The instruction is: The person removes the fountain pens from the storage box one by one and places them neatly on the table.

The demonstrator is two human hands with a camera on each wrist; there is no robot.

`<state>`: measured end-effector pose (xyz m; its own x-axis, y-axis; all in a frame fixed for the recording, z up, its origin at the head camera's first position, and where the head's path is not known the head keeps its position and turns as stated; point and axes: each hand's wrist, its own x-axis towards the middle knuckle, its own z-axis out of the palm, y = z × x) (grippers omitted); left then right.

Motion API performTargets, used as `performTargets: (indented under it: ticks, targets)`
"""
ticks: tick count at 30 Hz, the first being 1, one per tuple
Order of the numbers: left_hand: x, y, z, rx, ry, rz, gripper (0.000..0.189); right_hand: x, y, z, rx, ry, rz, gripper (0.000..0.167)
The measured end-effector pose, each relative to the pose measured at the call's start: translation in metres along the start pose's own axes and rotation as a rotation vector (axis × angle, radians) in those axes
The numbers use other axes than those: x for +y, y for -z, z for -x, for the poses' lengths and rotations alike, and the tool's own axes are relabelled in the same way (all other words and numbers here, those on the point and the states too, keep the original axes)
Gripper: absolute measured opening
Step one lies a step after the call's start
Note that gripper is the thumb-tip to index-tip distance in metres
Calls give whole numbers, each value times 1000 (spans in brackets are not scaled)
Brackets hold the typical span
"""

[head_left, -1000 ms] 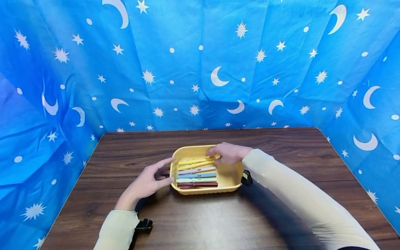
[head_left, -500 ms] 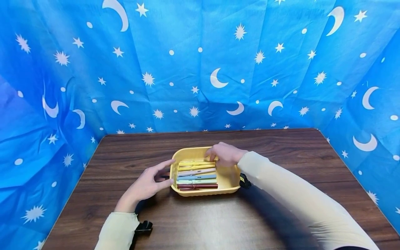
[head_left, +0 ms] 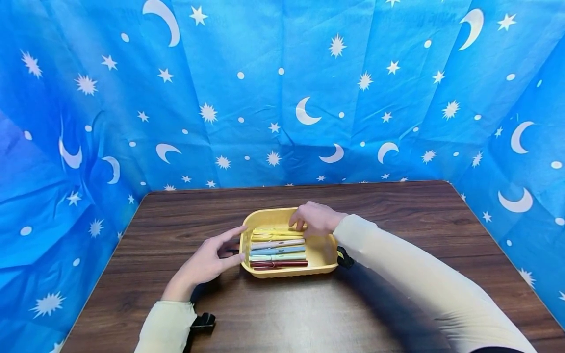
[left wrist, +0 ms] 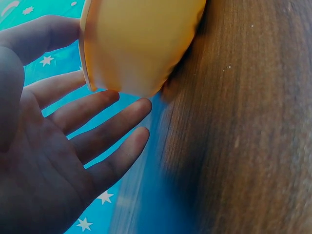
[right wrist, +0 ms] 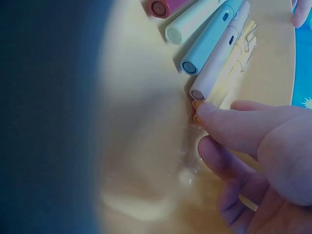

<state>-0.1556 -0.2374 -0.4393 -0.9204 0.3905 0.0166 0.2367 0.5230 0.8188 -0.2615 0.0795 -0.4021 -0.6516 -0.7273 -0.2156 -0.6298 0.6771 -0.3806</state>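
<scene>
A yellow plastic tray (head_left: 322, 252) holds several pens side by side. From the near side they run dark red pen (head_left: 282, 264), mint pen (head_left: 275, 257), light blue pen (head_left: 287, 250), pale pink pen (head_left: 278, 243), then two yellow pens (right wrist: 225, 90) along the far side. My left hand (head_left: 205, 260) spreads around the tray's left end, thumb and index finger at its rim; the left wrist view shows the other fingers extended by its outer wall. Inside the tray, my right hand (head_left: 315, 218) touches the yellow pens' right ends with its thumb, its index finger apart below.
The tray stands on a dark wood-grain table (head_left: 176, 215). Behind and at both sides hangs a blue cloth (head_left: 247, 98) with white moons and stars. The right part of the tray's floor is bare.
The upper yellow pen, slanted earlier, now lies nearly parallel beside the other. My right hand has shifted slightly left and its fingers have moved at the pen ends. My left hand stays put.
</scene>
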Motion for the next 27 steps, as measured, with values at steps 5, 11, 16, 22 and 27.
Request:
performTargets:
  ticks: [5,11,16,22,27]
  targets:
    - [0,0,0,-3,-7,2,69,-1,0,-1,-1,-11,19,49]
    - [1,0,0,-2,-2,3,70,-2,0,-3,-10,-9,49,50]
    - [-1,-1,0,-2,3,-8,70,-6,1,-3,-24,-15,69,48]
    - [-2,-1,1,-6,0,-9,70,-10,0,-5,-36,-37,111,48]
    - [-1,0,1,-6,-2,-7,70,-12,0,-6,-30,-45,117,46]
